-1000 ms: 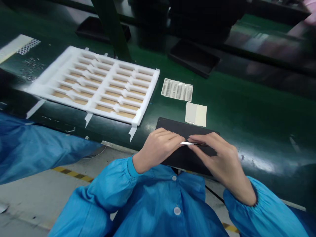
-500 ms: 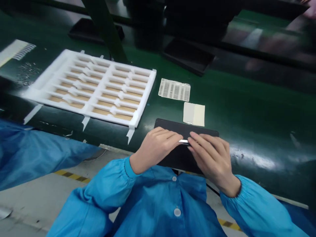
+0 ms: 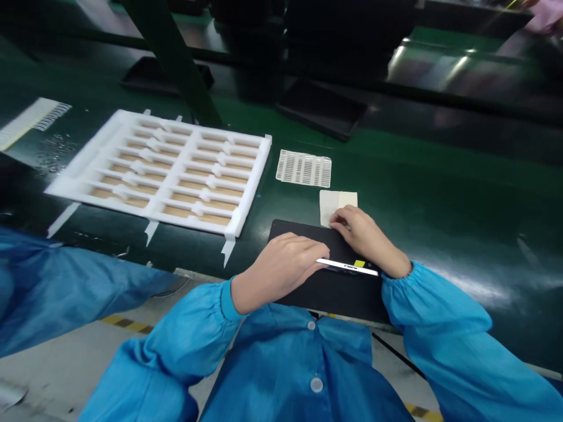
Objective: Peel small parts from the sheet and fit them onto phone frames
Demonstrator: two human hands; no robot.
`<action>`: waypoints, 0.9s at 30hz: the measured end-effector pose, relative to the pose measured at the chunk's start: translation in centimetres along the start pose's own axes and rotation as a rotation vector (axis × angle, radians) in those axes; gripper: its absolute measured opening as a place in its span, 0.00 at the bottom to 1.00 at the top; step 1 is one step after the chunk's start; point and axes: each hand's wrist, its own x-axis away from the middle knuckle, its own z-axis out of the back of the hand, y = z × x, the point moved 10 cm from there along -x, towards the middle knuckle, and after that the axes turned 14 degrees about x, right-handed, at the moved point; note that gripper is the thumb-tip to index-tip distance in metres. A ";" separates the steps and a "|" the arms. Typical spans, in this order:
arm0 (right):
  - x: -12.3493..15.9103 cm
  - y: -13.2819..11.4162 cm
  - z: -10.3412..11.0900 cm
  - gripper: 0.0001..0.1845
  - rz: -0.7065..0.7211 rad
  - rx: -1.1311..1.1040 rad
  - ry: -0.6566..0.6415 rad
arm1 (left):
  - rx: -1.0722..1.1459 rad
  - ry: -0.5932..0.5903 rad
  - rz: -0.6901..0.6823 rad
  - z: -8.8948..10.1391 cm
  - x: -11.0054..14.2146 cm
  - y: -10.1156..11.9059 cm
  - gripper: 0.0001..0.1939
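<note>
My left hand (image 3: 284, 266) is closed around one end of a slim flat device with a white edge (image 3: 347, 266). The device stands on its edge over a black mat (image 3: 328, 296), and a small yellow label (image 3: 359, 264) shows behind its far end. My right hand (image 3: 363, 231) is off the device, thumb and fingers pinched at the lower edge of a small white-and-cream sheet (image 3: 329, 202). What the fingertips pinch is too small to make out.
A sheet of barcode labels (image 3: 303, 169) lies behind the mat. Left of it, a white foam tray (image 3: 176, 176) with rows of slots is taped to the green bench. Black trays (image 3: 323, 108) stand farther back. Small loose parts (image 3: 55, 153) are scattered at far left, near a blue sleeve (image 3: 79, 281).
My right hand has let go of the device and moved up to the small sheet. The device's white edge and yellow label are now uncovered. My left hand keeps its hold.
</note>
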 end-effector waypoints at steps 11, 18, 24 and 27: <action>-0.4 0.4 -0.3 0.03 -0.017 0.003 -0.057 | -0.034 0.008 -0.005 -0.2 0.4 0.0 0.09; -0.7 1.7 0.2 0.07 -0.033 -0.132 -0.089 | -0.038 0.037 -0.033 -0.2 0.7 0.1 0.10; -0.8 3.3 0.3 0.13 -0.090 -0.293 -0.138 | -0.046 0.064 -0.050 0.0 0.7 0.3 0.12; -0.9 3.8 0.3 0.13 -0.126 -0.367 -0.136 | -0.043 0.066 -0.060 0.0 0.7 0.5 0.12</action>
